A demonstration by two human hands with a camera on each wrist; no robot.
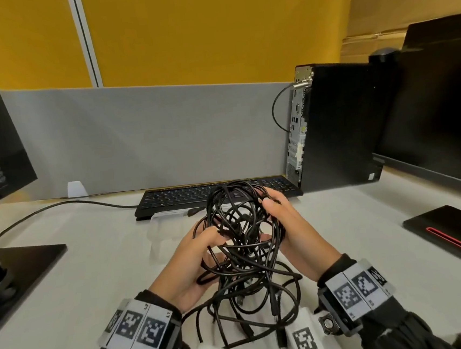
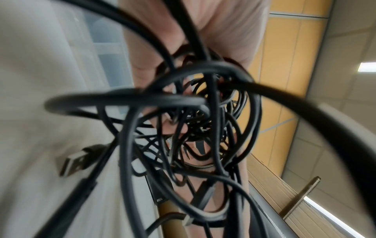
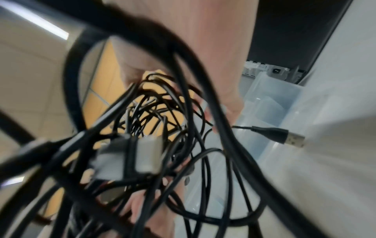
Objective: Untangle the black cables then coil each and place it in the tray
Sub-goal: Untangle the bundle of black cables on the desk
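Your 2 hands hold the cables [image 1: 242,246] above the desk's [image 1: 78,273] near edge, left hand [image 1: 196,265] left of the tangle, right hand [image 1: 291,233] right of it. The tray [image 1: 159,234] lies behind them, the keyboard [image 1: 186,198] behind that, and the computer tower [image 1: 337,124] stands toward the far right corner.

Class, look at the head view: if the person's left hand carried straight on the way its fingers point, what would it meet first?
The left hand points up-right into the tangle of black cables, which it already grips; beyond that, probably the right hand, though depth is unclear.
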